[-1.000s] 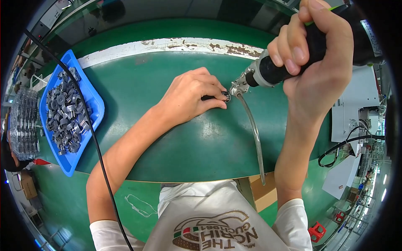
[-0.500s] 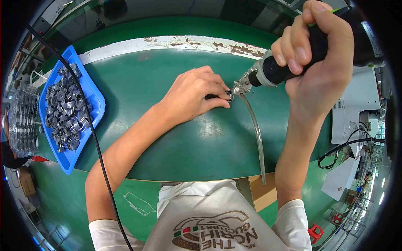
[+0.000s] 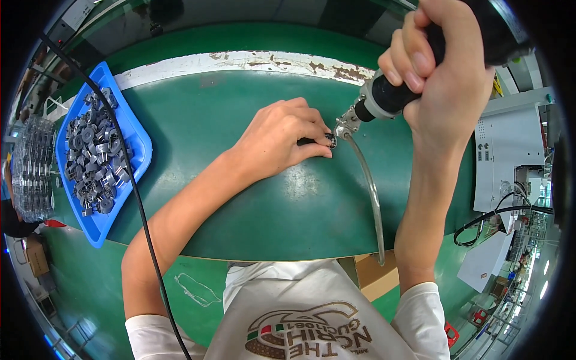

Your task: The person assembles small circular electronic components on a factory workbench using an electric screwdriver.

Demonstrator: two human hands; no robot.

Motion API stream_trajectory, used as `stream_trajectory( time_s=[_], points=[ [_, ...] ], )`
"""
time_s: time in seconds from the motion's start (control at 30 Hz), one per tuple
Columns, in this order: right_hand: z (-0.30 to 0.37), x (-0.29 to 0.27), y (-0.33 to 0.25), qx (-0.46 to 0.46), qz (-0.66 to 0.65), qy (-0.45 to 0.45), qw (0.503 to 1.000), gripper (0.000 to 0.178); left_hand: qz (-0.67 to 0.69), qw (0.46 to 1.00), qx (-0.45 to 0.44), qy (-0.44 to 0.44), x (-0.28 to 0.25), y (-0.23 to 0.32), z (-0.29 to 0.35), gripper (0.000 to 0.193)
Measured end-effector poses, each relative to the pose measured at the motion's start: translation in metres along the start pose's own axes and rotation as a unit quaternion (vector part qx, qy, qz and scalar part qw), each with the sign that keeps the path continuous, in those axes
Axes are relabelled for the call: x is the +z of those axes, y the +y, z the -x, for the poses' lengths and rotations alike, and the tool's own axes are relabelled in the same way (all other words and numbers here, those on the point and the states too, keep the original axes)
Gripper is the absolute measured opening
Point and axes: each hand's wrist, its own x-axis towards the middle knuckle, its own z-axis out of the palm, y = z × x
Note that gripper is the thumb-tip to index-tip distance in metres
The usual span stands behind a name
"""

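My left hand point(image 3: 282, 133) rests on the green tabletop with thumb and fingers pinched around a small dark part point(image 3: 329, 141), whose outer end shows metal; the rest of it is covered by my fingers. My right hand point(image 3: 450, 72) is wrapped around a black power screwdriver point(image 3: 390, 96), held slanting down to the left. Its metal head point(image 3: 346, 123) meets the end of the dark part, or comes very close; I cannot tell if they touch. From that head a clear hose point(image 3: 369, 186) curves down toward the table's near edge.
A blue tray point(image 3: 141, 141) full of small grey round parts point(image 3: 96, 150) stands on the left. A black cable point(image 3: 133, 180) hangs across it and my left forearm. Clear plastic trays point(image 3: 35, 174) are stacked farther left. A white machine point(image 3: 507, 156) stands at the right.
The screwdriver's body and my right hand have swung a little to the left and upward in view. My left hand, still pinching the dark part, has barely shifted.
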Motion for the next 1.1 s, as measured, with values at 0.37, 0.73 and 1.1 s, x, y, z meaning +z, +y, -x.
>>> stream_trajectory(
  time_s=[0.37, 0.73, 1.1],
  points=[
    [-0.009, -0.006, 0.002, 0.029, -0.059, -0.06, 0.996, 0.022, -0.007, 1.0, -0.004, -0.005, -0.001, 0.0, -0.001, 0.02],
    [-0.033, -0.08, -0.035, -0.052, -0.169, -0.16, 0.971, 0.036, -0.035, 0.999, -0.004, -0.014, -0.014, 0.005, 0.008, 0.016],
    [-0.035, -0.075, -0.033, -0.07, -0.125, -0.046, 0.989, 0.024, -0.434, 0.85, -0.205, 0.219, -0.172, 0.04, 0.123, 0.025]
  ],
)
